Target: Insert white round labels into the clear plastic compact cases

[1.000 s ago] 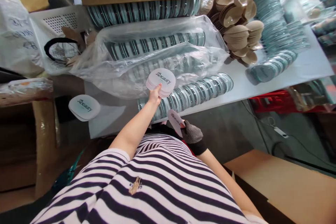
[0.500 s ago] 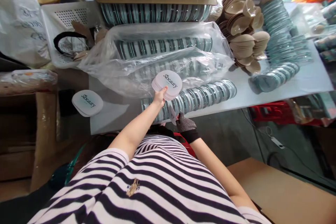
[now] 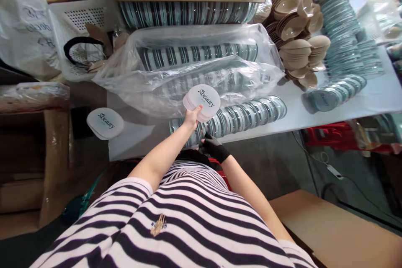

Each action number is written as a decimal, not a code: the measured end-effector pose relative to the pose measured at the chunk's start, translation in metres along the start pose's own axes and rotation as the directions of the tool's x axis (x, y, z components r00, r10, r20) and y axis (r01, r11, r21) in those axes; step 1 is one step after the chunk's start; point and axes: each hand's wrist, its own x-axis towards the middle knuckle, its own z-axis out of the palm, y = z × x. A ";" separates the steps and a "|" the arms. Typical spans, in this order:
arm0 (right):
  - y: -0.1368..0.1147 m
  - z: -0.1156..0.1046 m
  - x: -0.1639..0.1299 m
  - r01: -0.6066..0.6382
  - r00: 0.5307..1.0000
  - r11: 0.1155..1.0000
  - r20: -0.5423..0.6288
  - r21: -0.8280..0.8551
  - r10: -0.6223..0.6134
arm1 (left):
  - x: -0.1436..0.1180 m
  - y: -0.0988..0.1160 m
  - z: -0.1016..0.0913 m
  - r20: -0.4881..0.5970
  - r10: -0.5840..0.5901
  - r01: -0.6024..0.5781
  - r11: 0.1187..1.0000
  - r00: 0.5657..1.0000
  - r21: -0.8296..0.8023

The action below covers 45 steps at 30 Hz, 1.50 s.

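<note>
My bare left hand (image 3: 192, 118) is closed on a small stack of round white cards (image 3: 204, 99) printed with "beauty" lettering, held above the table's front edge. Below and behind it runs a row of clear round plastic lids (image 3: 245, 116), standing on edge and leaning on one another. My right hand (image 3: 213, 145), in a black fingerless glove, is at the near side of this row, its fingers curled against the lids; whatever they pinch is hidden. Another stack of the round cards (image 3: 105, 123) lies to the left.
Behind the row, a clear plastic bag (image 3: 125, 88) holds more lids. Brown spoon-shaped pieces (image 3: 295, 52) are piled at right, beside more stacked lids (image 3: 341, 37). A white basket (image 3: 84, 12) stands at back left. Cardboard (image 3: 339, 226) lies low at right.
The card that was in my right hand no longer shows. That hand has moved slightly left, in against the lids. My left hand keeps its card stack almost in place.
</note>
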 end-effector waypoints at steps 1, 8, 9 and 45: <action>0.000 -0.004 0.000 0.011 1.000 1.000 0.013 0.022 -0.012 | 0.000 -0.001 0.000 -0.001 0.011 -0.011 1.000 1.000 0.008; -0.009 -0.083 0.019 0.113 0.903 0.992 -0.423 0.062 -0.077 | 0.000 -0.009 0.002 0.017 0.079 -0.080 0.996 0.997 0.035; -0.012 -0.095 0.023 0.155 0.844 0.986 -0.526 0.056 -0.103 | -0.003 -0.009 0.001 0.031 0.093 -0.094 0.995 0.995 0.042; -0.049 0.009 -0.059 -0.032 0.999 0.856 -0.020 -0.516 0.026 | 0.000 0.033 -0.037 -0.069 0.127 -0.124 0.991 0.990 0.050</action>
